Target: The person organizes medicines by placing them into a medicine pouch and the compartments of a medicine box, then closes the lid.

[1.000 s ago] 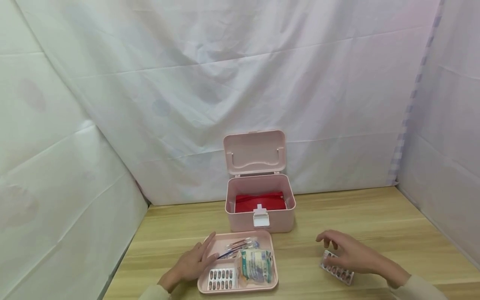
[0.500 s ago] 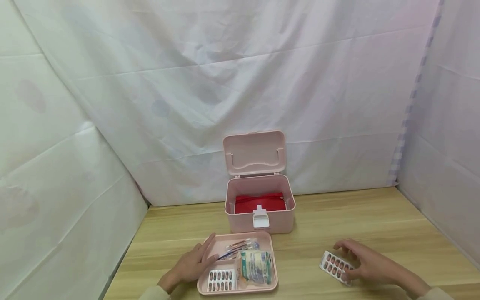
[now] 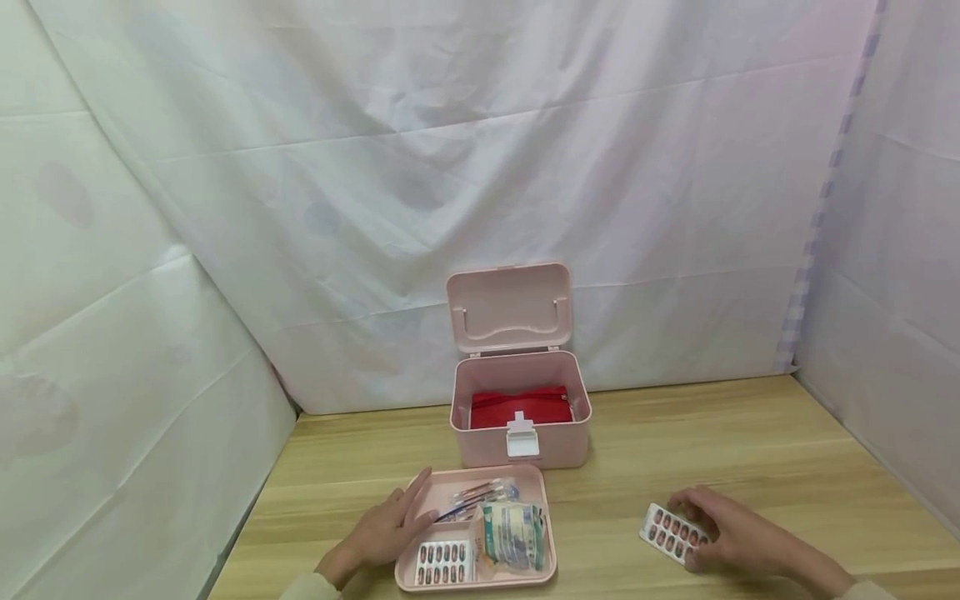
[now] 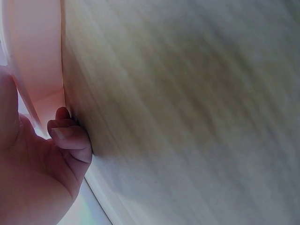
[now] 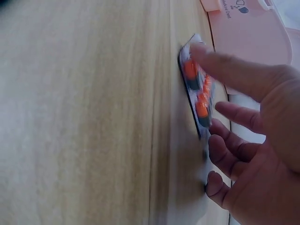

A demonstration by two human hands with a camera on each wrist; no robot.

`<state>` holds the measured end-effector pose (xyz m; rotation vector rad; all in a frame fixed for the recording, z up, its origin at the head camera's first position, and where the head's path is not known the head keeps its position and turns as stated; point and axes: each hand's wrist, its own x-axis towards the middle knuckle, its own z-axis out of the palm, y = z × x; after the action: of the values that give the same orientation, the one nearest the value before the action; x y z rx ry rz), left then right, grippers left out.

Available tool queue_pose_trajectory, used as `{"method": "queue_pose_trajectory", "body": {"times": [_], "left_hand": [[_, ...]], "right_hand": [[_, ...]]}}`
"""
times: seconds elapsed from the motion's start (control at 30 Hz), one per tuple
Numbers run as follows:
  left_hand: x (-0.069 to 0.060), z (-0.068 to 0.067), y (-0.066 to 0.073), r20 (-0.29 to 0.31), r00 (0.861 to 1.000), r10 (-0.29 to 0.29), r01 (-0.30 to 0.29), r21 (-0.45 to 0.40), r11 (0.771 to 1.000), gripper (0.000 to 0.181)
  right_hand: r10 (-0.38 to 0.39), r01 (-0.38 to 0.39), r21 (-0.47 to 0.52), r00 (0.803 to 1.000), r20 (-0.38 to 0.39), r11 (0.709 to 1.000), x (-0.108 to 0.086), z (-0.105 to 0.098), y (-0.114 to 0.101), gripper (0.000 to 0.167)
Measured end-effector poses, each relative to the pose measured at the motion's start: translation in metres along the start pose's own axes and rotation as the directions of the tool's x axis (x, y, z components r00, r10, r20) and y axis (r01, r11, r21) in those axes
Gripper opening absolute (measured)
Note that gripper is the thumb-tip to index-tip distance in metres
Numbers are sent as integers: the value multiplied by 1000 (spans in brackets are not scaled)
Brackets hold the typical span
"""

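Note:
A white blister pack (image 3: 666, 535) of dark and orange-red capsules lies on the table at the right. My right hand (image 3: 733, 533) is at its right end, thumb over the near edge and fingers curled at the far side. The right wrist view shows the pack (image 5: 199, 93) between thumb and fingertips. My left hand (image 3: 382, 527) rests at the left rim of a pink tray (image 3: 550, 542), index finger stretched out and thumb over the rim. In the left wrist view some fingers (image 4: 70, 136) bend beside the tray's outer wall.
Inside the tray lie another capsule blister pack (image 3: 442, 562), a green-and-white plastic packet (image 3: 512, 533) and thin wrapped swab-like sticks (image 3: 480, 493). Behind stands a pink medicine box (image 3: 558, 446), lid up, with a red pouch (image 3: 517, 408) inside. White cloth (image 3: 480, 167) hangs behind the table.
My right hand has shifted rightward from above the blister pack to its right end, and its fingers have drawn in around it. The left hand and tray stay in place.

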<state>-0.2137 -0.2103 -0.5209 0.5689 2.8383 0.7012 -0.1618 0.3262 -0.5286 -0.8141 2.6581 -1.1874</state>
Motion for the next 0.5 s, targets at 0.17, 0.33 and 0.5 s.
{"method": "queue_pose_trajectory", "body": {"times": [0.17, 0.33, 0.5], "left_hand": [[0, 0, 1, 2, 1000, -7, 7, 3, 1000, 71], [0, -1, 1, 8, 1000, -16, 16, -4, 1000, 71], [0, 0, 0, 11, 1000, -19, 19, 4, 1000, 72]], "right_hand": [[42, -43, 32, 999, 28, 999, 1, -1, -1, 60], [55, -58, 66, 998, 41, 996, 2, -1, 0, 61], [13, -17, 113, 999, 36, 993, 2, 1, 2, 58]]}}
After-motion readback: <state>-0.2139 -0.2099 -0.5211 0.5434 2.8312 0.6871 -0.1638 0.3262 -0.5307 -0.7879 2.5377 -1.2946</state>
